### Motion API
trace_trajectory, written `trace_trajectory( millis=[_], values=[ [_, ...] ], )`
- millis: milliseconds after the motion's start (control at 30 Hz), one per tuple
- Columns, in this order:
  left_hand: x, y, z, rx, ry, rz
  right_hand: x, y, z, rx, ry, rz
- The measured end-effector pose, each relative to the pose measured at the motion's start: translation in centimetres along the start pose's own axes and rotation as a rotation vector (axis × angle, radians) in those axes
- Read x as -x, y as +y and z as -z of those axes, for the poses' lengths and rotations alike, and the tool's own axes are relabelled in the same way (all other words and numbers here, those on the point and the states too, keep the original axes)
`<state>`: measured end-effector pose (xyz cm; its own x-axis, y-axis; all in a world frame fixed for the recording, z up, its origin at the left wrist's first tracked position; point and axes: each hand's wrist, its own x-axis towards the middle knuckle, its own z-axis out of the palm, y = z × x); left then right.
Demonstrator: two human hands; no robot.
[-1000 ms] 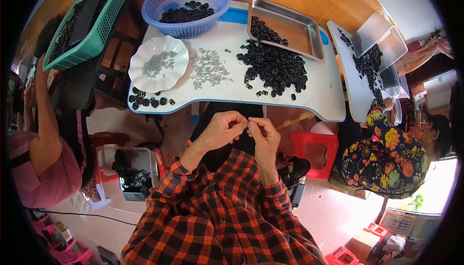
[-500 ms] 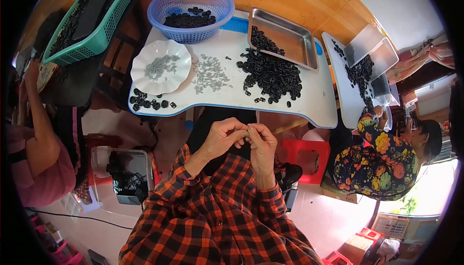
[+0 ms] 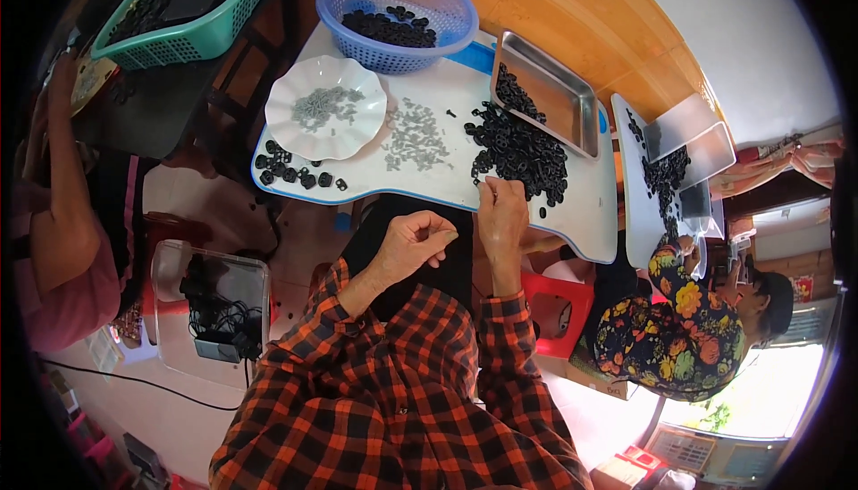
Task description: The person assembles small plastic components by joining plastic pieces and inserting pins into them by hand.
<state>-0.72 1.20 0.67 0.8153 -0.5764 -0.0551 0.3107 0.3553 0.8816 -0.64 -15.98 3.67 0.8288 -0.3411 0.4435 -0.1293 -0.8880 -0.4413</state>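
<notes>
My left hand (image 3: 415,247) hovers over my lap, just off the table's near edge, its thumb and fingertips pinched together. Whatever lies in that pinch is too small to make out. My right hand (image 3: 503,215) has its fingers bent together at the near edge of a pile of small black plastic parts (image 3: 523,155); its fingertips hide what they touch. Left of the pile, small grey pieces (image 3: 416,135) lie spread on the white table (image 3: 375,182). More of them sit in a scalloped white plate (image 3: 281,108). Several black parts (image 3: 288,167) lie in front of the plate.
A blue-purple basket (image 3: 398,54) with black parts stands at the back. A metal tray (image 3: 572,124) tilts over the pile. At left is a green basket (image 3: 179,48); a person's arm (image 3: 67,159) shows there. Another person in a flowered top (image 3: 675,320) sits at right.
My hands, together half a second ago, have separated. My right hand has moved forward to the black pile, while my left stays pinched above my lap. The view has turned slightly.
</notes>
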Motion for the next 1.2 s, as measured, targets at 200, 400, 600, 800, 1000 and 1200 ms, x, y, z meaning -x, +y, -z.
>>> trace_trajectory(
  millis=[200,400,600,800,1000,1200],
  values=[
    [0.0,-0.1,0.5,-0.008,0.018,0.005,-1.2,0.7,-0.7,0.127,-0.13,-0.076],
    [0.0,0.2,0.5,-0.015,0.017,-0.011,-1.8,1.3,-0.7,0.024,-0.22,-0.059],
    [0.3,0.7,0.5,0.006,0.045,-0.03,0.3,0.2,0.3,-0.167,-0.125,0.04],
    [0.4,1.6,0.3,0.099,0.061,-0.073,3.2,-3.6,3.4,-1.1,-0.298,-0.512],
    [0.4,1.8,0.1,0.222,0.037,-0.07,4.5,-5.6,4.2,-1.189,-0.281,-0.536],
    [0.6,2.0,0.3,0.264,-0.011,-0.055,5.0,-5.9,4.1,-1.17,-0.243,-0.541]
  ],
)
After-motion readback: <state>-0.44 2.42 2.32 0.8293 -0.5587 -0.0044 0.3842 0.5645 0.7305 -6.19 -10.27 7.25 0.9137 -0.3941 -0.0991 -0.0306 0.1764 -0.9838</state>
